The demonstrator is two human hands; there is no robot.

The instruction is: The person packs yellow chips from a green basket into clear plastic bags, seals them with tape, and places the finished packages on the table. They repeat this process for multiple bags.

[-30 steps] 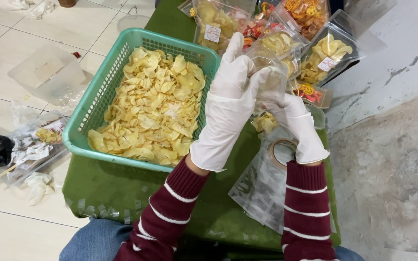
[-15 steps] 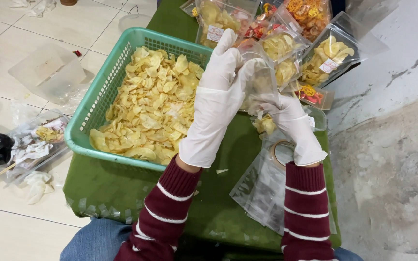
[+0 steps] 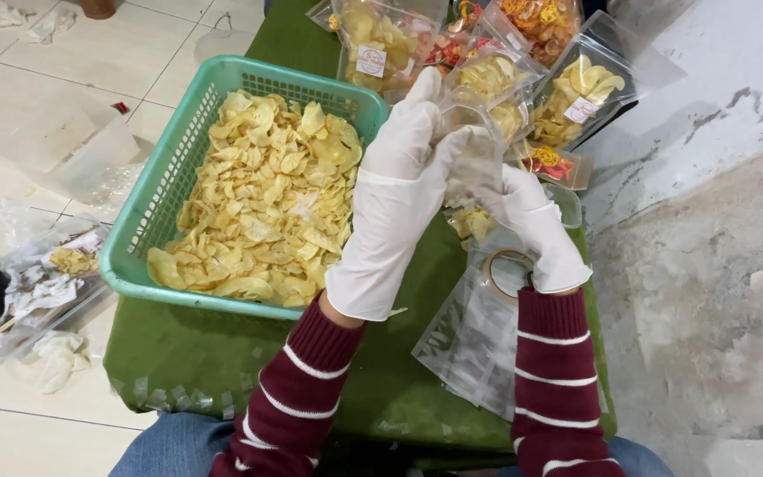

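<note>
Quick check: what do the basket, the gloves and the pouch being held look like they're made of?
Basket: moulded plastic, matte teal, with slotted lattice walls. Gloves on left hand and right hand: thin white rubber, probably latex or nitrile, wrinkling at the cuffs. Pouch: clear glossy plastic film, glinting, chips visible through it.

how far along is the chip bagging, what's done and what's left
Done: several filled bags of chips lie at the far end of the green table. In hand: left hand and right hand hold a clear bag between them. Left: the green basket is full of chips, and empty bags wait.
</note>
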